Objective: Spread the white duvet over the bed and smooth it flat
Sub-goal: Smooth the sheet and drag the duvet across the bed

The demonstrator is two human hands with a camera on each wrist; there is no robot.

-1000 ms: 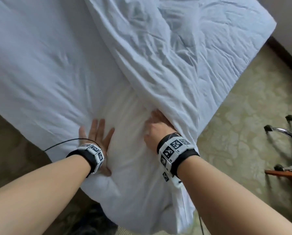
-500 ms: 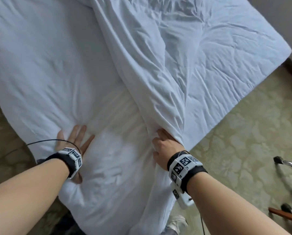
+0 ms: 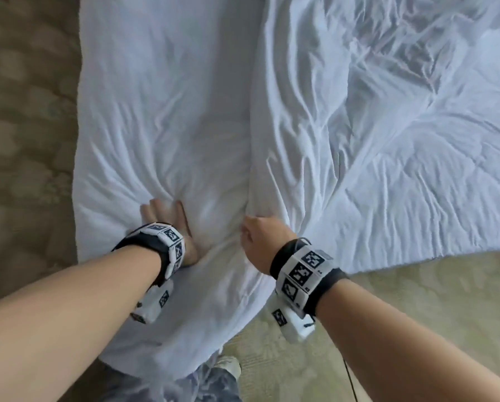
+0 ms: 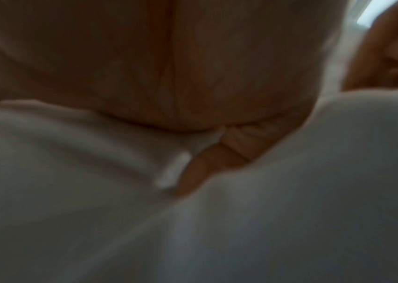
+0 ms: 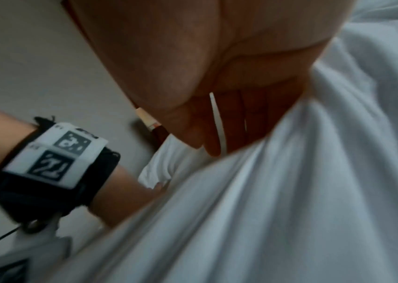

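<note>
Head view: white duvet over patterned carpet

Left hand is pressing flat on the white duvet, fingers extended; right hand is gripping a duvet fold beside it

Duvet — white throughout, bluish-grey in the crease shadows. Carpet tan-brown at left, paler beige-green at right, faint mottled floral pattern (blurred). Wristbands black, carrying white panels printed with black square marker codes — same on both wrists. Trousers blue-grey, cloudy print. Shoe white. Wall in right wrist view plain pale grey.
</note>
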